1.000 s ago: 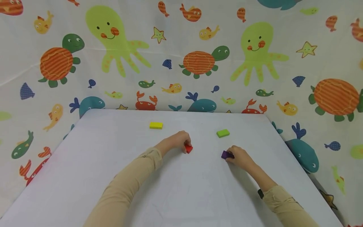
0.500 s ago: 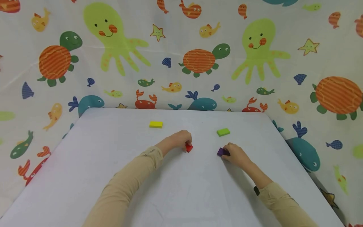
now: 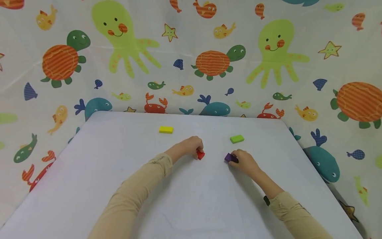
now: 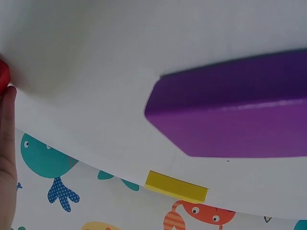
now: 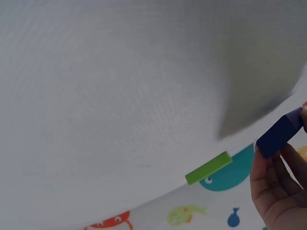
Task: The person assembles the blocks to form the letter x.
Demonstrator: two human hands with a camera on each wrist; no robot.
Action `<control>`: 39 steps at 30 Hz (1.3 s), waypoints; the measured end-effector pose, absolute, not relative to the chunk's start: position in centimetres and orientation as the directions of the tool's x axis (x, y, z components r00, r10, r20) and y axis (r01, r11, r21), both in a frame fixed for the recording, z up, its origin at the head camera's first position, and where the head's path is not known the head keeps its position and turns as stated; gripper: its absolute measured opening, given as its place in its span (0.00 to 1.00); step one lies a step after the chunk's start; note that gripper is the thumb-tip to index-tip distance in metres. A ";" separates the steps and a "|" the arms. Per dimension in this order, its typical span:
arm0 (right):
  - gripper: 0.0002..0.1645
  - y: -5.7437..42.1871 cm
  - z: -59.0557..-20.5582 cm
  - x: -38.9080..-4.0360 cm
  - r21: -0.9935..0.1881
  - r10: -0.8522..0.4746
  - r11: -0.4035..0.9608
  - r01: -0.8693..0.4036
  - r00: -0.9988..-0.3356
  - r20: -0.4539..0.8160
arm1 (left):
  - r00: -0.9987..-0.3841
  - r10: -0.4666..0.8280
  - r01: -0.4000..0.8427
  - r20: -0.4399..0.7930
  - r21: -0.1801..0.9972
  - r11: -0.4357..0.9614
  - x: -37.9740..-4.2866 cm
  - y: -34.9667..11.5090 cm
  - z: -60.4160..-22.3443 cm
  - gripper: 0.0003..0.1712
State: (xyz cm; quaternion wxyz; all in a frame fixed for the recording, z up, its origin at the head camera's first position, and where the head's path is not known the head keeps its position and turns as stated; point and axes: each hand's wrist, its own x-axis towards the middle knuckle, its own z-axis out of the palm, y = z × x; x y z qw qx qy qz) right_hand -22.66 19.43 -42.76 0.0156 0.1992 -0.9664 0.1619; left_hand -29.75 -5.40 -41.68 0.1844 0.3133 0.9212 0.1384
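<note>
In the head view my left hand holds a small red block near the middle of the white table, its fingers partly covering it. To the right, my right hand pinches a dark purple block between thumb and fingers. In the right wrist view this purple block looks bluish, with a shadow on the table beside it. A large purple block fills the right of the left wrist view, close to that camera; I cannot make it out in the head view. Only an edge of the red block shows there.
A yellow block lies toward the back of the white table, left of centre. A lime green block lies behind my right hand. Behind the table hangs a cloth printed with sea animals.
My right hand has moved left with the purple block, closer to the red block. My left hand stays about where it was, still holding the red block.
</note>
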 end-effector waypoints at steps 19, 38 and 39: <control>0.16 17.3 -43.0 -22.2 -0.345 -0.405 0.844 -0.411 -0.910 0.092 | -0.732 0.638 0.472 -0.239 0.498 0.728 -30.3 -5.7 -42.6 0.18; 0.18 15.6 -43.0 -22.1 -0.449 -0.398 0.807 -0.384 -0.915 0.065 | -0.733 0.641 0.474 -0.230 0.503 0.723 -29.8 -5.1 -42.4 0.18; 0.18 15.4 -43.0 -22.0 -0.451 -0.398 0.807 -0.381 -0.915 0.061 | -0.732 0.643 0.478 -0.226 0.502 0.721 -29.8 -5.1 -42.5 0.18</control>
